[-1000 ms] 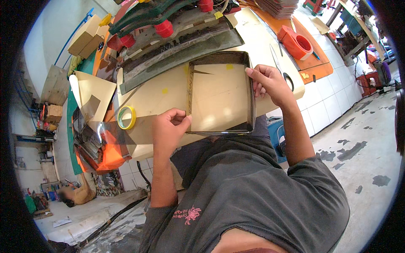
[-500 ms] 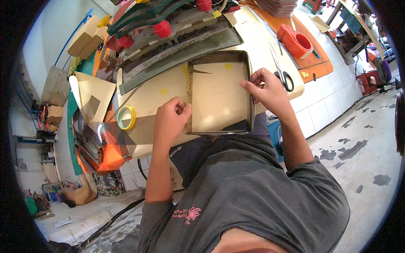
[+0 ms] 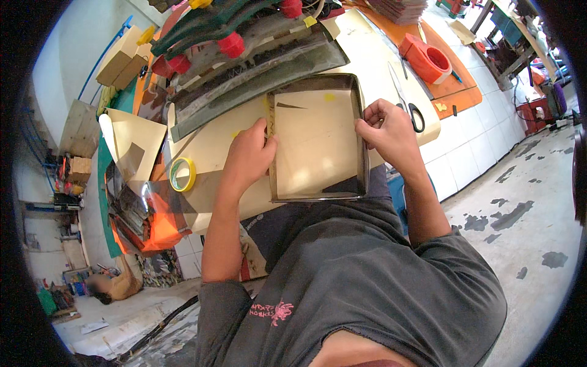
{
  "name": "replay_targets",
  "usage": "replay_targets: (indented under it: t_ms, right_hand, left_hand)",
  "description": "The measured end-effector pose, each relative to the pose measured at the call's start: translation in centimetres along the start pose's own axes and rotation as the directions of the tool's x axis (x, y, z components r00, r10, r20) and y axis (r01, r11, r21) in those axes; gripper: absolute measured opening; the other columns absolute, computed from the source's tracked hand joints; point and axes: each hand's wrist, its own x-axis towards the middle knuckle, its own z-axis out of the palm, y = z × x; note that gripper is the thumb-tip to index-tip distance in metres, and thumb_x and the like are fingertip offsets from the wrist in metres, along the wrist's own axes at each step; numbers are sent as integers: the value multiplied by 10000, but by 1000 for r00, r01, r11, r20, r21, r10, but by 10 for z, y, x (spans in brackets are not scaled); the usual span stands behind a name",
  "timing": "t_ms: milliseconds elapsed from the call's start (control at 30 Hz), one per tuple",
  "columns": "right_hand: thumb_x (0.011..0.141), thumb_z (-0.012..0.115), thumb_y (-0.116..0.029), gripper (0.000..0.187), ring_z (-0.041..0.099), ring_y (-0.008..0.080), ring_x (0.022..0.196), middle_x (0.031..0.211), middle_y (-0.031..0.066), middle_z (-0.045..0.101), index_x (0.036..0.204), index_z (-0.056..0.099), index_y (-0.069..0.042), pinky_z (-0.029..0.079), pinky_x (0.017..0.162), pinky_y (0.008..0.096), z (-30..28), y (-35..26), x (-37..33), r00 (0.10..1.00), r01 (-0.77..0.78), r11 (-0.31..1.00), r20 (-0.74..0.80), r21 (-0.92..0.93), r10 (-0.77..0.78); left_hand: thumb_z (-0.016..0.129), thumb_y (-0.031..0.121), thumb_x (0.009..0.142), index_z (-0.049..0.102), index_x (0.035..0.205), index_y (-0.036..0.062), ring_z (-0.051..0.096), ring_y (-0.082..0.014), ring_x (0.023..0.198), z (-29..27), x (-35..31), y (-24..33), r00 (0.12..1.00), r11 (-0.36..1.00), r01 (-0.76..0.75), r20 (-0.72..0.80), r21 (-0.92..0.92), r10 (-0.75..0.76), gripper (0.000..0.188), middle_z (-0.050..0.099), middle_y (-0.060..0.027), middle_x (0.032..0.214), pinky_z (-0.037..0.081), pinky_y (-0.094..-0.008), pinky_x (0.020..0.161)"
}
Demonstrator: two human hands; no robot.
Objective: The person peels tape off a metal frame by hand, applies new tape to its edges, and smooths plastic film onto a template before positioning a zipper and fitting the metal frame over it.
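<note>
A rectangular frame with thin, dark upright walls (image 3: 365,153) lies across the near edge of the table, the pale sheet showing inside it. My left hand (image 3: 249,156) is closed at the frame's left wall, thumb and fingertips against it. On the opposite side, my right hand (image 3: 393,131) pinches the right wall between thumb and curled fingers. A dark sliver (image 3: 291,106) shows inside near the far left corner, and a dark triangular patch (image 3: 343,186) fills the near right corner.
Black-handled scissors (image 3: 416,116) lie right of my right hand, with a red tape dispenser (image 3: 422,58) beyond. A yellow tape roll (image 3: 183,175) sits at the left. Dark sheets (image 3: 257,85) and a green rack with red cups (image 3: 231,45) stand behind. Another person (image 3: 119,284) is far left.
My left hand has slid farther from me along the left wall. The frame's near edge has come slightly toward me, and my right thumb has shifted a little toward the right wall.
</note>
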Motion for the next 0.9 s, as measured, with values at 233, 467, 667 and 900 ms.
replay_targets:
  t_ms: [233, 467, 667, 900]
  right_hand:
    - [875, 803, -264, 355, 720, 181, 695, 793, 134, 740, 945, 714, 73, 588, 638, 332, -12, -4, 5, 997, -8, 999, 78, 39, 5]
    - [987, 768, -388, 453, 709, 156, 704, 885, 122, 751, 1042, 744, 61, 580, 611, 308, -20, -14, 3, 974, -54, 990, 226, 128, 24]
    - [1024, 733, -401, 458, 697, 143, 728, 881, 96, 743, 1112, 734, 48, 563, 648, 286, -20, -9, -4, 969, -14, 973, 242, 228, -43]
    - [1074, 679, -349, 348, 596, 50, 736, 913, 10, 725, 1124, 718, -8, 449, 607, 211, -31, 1, -3, 986, 31, 969, 152, 244, -70]
  left_hand:
    - [625, 130, 973, 584, 1084, -76, 738, -330, 627, -6, -35, 24, 995, 955, 94, 42, -283, -85, 238, 682, -234, 723, 542, -461, 590]
    - [640, 105, 978, 583, 1096, -71, 739, -276, 595, 14, -62, 22, 987, 935, 75, -109, -348, -120, 219, 712, -185, 708, 533, -385, 538]
    - [657, 99, 994, 583, 1130, -60, 706, -195, 594, 27, -78, 6, 971, 864, 168, -72, -474, -228, 222, 714, -161, 714, 513, -343, 550]
    - [643, 68, 999, 578, 1139, -46, 696, -160, 617, 31, -94, -13, 959, 773, 75, -167, -630, -229, 191, 735, -125, 778, 508, -324, 519]
